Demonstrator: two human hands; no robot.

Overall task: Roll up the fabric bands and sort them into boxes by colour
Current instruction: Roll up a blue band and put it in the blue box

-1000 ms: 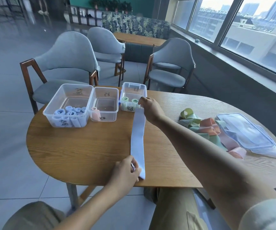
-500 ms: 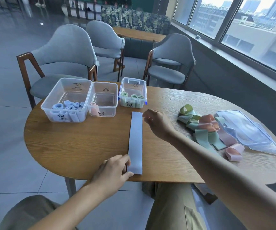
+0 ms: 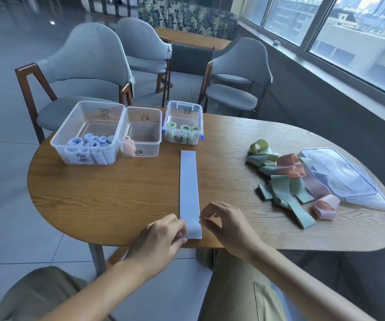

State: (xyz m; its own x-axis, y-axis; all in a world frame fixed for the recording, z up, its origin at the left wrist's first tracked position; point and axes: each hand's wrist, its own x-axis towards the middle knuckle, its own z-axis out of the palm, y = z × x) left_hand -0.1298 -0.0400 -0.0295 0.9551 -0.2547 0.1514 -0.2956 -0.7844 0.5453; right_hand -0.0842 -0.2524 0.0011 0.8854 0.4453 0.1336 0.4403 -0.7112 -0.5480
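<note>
Wooden desk [image 3: 117, 200] with rounded ends standing on grey tiled floor [image 3: 6, 205]. Three grey upholstered chairs with wooden frames sitting beyond the desk: one at far left [image 3: 82, 66], one behind it [image 3: 145, 47], one at far right [image 3: 240, 68]. Clear plastic lids [image 3: 348, 179] lying stacked at right end of desk. Second wooden table [image 3: 191, 39] standing further back, leaf-patterned sofa [image 3: 186, 17] behind it. Large windows [image 3: 348, 31] running along right wall, showing buildings outside.
</note>
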